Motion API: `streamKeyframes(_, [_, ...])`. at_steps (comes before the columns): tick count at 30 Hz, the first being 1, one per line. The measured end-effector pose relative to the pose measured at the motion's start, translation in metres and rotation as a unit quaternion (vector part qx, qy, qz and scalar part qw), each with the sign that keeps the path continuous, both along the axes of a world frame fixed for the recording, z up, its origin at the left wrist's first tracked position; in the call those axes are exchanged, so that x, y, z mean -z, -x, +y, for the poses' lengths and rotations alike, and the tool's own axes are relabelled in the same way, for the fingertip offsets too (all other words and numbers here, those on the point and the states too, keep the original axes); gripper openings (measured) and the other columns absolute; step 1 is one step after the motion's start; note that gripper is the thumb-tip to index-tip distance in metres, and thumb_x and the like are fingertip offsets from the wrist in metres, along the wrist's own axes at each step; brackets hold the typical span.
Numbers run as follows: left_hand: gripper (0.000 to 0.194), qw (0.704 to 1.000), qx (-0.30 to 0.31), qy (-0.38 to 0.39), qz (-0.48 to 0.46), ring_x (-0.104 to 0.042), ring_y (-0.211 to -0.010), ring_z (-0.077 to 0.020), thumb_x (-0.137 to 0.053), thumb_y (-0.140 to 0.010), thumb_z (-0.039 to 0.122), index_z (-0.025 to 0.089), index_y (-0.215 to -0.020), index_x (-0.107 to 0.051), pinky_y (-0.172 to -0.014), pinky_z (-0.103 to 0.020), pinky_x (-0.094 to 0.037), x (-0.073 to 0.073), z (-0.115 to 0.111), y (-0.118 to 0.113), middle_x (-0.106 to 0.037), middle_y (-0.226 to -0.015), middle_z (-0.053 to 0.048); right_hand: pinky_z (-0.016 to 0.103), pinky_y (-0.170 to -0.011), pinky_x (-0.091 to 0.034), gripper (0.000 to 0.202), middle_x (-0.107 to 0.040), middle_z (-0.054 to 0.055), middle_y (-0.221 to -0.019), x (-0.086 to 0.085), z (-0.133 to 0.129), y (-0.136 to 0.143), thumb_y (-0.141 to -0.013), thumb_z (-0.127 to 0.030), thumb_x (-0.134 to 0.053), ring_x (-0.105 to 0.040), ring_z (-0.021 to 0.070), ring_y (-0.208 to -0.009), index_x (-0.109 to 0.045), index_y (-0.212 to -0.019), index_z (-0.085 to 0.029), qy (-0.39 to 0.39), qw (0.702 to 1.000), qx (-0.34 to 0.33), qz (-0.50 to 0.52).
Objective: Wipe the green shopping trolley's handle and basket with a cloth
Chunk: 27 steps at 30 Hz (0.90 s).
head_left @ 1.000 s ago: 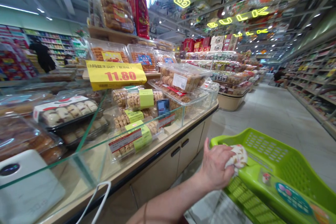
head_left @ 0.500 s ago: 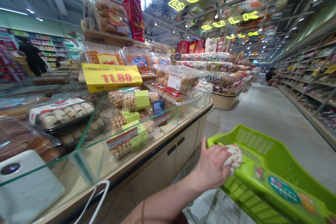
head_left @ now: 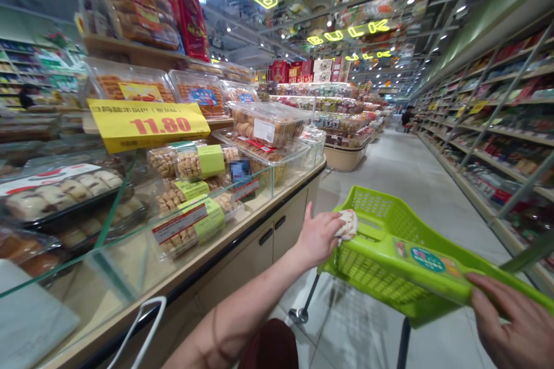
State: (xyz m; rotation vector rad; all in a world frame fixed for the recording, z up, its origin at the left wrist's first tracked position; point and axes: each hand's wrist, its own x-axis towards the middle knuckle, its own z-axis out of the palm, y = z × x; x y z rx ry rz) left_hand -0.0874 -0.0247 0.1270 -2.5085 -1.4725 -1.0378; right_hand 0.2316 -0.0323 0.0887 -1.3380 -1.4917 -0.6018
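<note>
My left hand (head_left: pixel 318 237) is closed on a crumpled white cloth or tissue (head_left: pixel 348 225) with a faint brownish pattern, pressed against the left corner of a green plastic shopping cart (head_left: pixel 385 268). Its thumb sticks up, and the other fingers bend over the cloth and the rim. At the lower right, my right hand (head_left: pixel 515 320) grips the cart's near edge, fingers on top and thumb below. Between the hands, the cart's handle bar carries a round teal label (head_left: pixel 427 259).
Left of the cart runs a glass-edged display counter (head_left: pixel 298 213) stacked with packaged pastries (head_left: pixel 190 207) and a yellow price sign (head_left: pixel 149 125). Stocked shelves (head_left: pixel 497 127) line the right side. A tiled aisle (head_left: pixel 381 161) leads ahead, where a distant person (head_left: pixel 407 119) sits.
My view has turned right, so the counter and signs sit further left. The cart appears further left and higher, and my right hand now shows fully on its edge.
</note>
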Motion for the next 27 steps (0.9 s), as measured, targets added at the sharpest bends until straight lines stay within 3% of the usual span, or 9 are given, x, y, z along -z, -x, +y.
streamKeyframes(3, [0.036,0.999,-0.039,0.000,-0.016,-0.047,-0.110,-0.0175,-0.047,-0.075,0.016,0.026,-0.109,-0.049,-0.103,-0.057,-0.002,0.002,0.001,-0.002,-0.054,-0.120,-0.004,0.044,-0.081,-0.040,0.033,-0.065,0.007,-0.087,0.002,0.004,0.000,-0.077,-0.045,-0.035,-0.060,0.0259,-0.079,-0.059,-0.087,-0.025,-0.003,0.997,-0.039,-0.073])
streamKeyframes(9, [0.037,0.989,-0.095,0.029,-0.109,-0.047,-0.110,-0.0157,-0.043,-0.076,0.013,0.026,-0.110,-0.048,-0.103,-0.054,-0.013,0.014,0.022,0.008,-0.054,-0.120,-0.002,0.041,-0.086,-0.040,0.033,-0.064,0.006,-0.091,0.011,0.008,-0.003,-0.080,-0.042,-0.038,-0.059,0.0229,-0.085,-0.061,-0.088,-0.019,-0.004,0.995,-0.074,-0.064])
streamKeyframes(14, [0.036,0.978,-0.070,0.074,-0.180,-0.052,-0.106,-0.0138,-0.042,-0.076,0.015,0.024,-0.110,-0.049,-0.101,-0.045,-0.026,0.023,0.034,0.011,-0.058,-0.115,-0.001,0.040,-0.085,-0.041,0.032,-0.065,0.007,-0.088,0.011,0.009,0.000,-0.080,-0.040,-0.040,-0.060,0.0229,-0.082,-0.062,-0.085,-0.018,-0.027,0.997,-0.056,-0.050])
streamKeyframes(17, [0.037,0.986,-0.038,0.042,-0.156,-0.048,-0.111,-0.0134,-0.042,-0.075,0.014,0.024,-0.109,-0.050,-0.103,-0.045,-0.021,0.023,0.024,0.005,-0.056,-0.119,-0.001,0.039,-0.084,-0.042,0.028,-0.066,0.007,-0.084,0.009,0.008,0.002,-0.080,-0.037,-0.042,-0.061,0.0232,-0.080,-0.062,-0.081,-0.018,-0.039,0.997,-0.050,-0.040])
streamKeyframes(22, [0.036,0.994,0.079,0.003,-0.077,-0.044,-0.116,-0.0145,-0.045,-0.073,0.016,0.024,-0.108,-0.051,-0.106,-0.046,-0.010,0.016,0.006,-0.005,-0.053,-0.122,-0.003,0.039,-0.083,-0.042,0.025,-0.066,0.007,-0.082,0.010,0.006,-0.001,-0.078,-0.035,-0.044,-0.061,0.0244,-0.078,-0.062,-0.081,-0.018,-0.049,0.997,-0.050,-0.044])
streamKeyframes(24, [0.036,0.993,0.081,0.020,-0.084,-0.045,-0.115,-0.0148,-0.045,-0.074,0.018,0.024,-0.110,-0.050,-0.106,-0.047,-0.008,0.014,0.009,-0.002,-0.054,-0.122,-0.002,0.040,-0.084,-0.041,0.026,-0.066,0.008,-0.084,0.011,0.005,-0.002,-0.078,-0.035,-0.043,-0.061,0.0244,-0.079,-0.063,-0.082,-0.018,-0.043,0.996,-0.052,-0.052])
streamKeyframes(27, [0.036,0.985,0.023,0.069,-0.157,-0.049,-0.110,-0.0148,-0.042,-0.077,0.019,0.024,-0.112,-0.049,-0.104,-0.048,-0.015,0.014,0.022,0.007,-0.056,-0.119,-0.001,0.039,-0.087,-0.039,0.028,-0.066,0.008,-0.088,0.010,0.004,-0.001,-0.078,-0.037,-0.043,-0.061,0.0230,-0.080,-0.062,-0.084,-0.017,-0.028,0.996,-0.058,-0.064])
